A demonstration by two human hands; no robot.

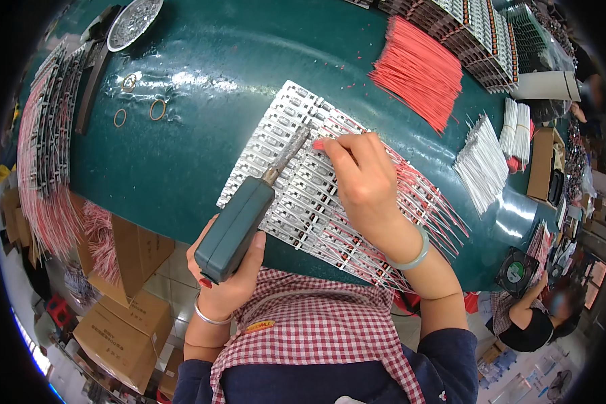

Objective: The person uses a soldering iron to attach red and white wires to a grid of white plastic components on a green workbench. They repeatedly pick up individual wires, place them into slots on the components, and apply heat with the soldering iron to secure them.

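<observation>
My left hand (pixel 230 286) is wrapped round a dark green soldering gun (pixel 237 225). Its metal tip points up and to the right, over a panel of small white circuit boards (pixel 257 151) on the table. Close to that tip, my right hand (pixel 365 176) is closed in a pinch just above the boards. A small red piece (pixel 318 144) shows at its fingertips; I cannot tell what it is. Red and white wires (pixel 431 195) trail from the panel's right side toward the table's near edge, partly hidden under my right hand and forearm.
A pile of red wires (pixel 419 73) lies at the far right, with white wires (pixel 481 165) nearer. Stacked board panels (pixel 461 37) stand behind. At left are wired panels (pixel 45 148), a metal dish (pixel 134 24) and rubber bands (pixel 157 110). A black fan (pixel 516 269) and another person (pixel 535 313) are at right.
</observation>
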